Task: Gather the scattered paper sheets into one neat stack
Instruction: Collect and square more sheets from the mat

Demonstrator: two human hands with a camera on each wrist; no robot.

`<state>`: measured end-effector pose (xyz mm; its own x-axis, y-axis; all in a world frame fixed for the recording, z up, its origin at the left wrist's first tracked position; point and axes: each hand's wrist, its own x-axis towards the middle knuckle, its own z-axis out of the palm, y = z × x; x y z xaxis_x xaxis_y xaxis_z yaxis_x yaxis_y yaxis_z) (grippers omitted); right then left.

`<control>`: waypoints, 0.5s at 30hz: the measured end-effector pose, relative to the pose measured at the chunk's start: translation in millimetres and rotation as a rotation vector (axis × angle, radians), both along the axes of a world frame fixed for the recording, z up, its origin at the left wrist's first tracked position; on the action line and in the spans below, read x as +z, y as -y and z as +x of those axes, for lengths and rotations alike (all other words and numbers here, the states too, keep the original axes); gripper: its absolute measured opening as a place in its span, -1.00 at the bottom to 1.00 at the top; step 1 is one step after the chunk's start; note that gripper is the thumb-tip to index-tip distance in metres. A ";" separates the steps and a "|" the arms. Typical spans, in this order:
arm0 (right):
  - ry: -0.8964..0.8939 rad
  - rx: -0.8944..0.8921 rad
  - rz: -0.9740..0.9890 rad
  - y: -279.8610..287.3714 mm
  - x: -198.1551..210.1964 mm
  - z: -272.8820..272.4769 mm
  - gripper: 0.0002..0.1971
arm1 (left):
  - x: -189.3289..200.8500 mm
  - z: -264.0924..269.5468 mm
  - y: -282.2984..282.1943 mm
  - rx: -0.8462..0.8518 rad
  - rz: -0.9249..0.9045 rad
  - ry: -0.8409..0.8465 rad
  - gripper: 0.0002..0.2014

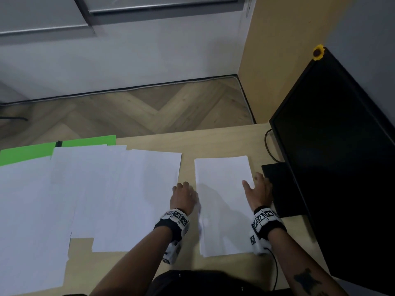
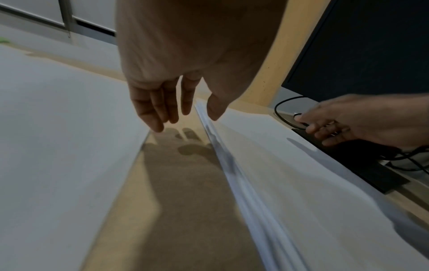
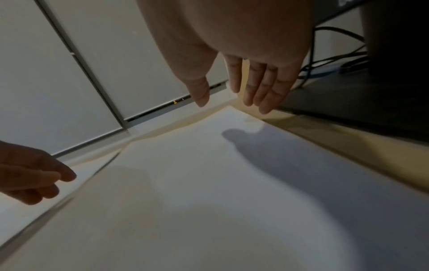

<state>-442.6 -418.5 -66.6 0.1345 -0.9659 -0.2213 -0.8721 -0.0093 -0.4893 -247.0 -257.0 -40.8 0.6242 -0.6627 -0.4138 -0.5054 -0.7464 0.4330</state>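
The stack [image 1: 222, 201] lies on the desk [image 1: 213, 142], right of centre. The loose sheets [image 1: 96, 195] lie overlapped to its left, separated from it by a bare strip of desk. A folder [image 1: 27, 151] lies under the far edge of the loose sheets. The monitor [image 1: 333, 159] stands at the right end of the desk, its base [image 1: 275, 174] just beside the stack. The left hand [image 1: 183, 197] is over the bare strip; the right hand [image 1: 259, 192] is at the stack's right edge.
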 end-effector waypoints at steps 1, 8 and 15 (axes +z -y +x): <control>0.031 0.016 -0.013 -2.2 2.7 8.1 -0.48 | 0.7 6.2 -4.9 -0.002 0.001 0.026 -0.66; 0.265 0.213 0.040 -45.0 22.9 86.4 -0.33 | 6.6 58.4 -66.6 0.016 0.035 0.132 -0.45; 0.149 0.561 0.205 -129.4 36.9 181.4 -0.22 | 14.2 135.1 -168.6 0.157 0.157 0.140 -0.31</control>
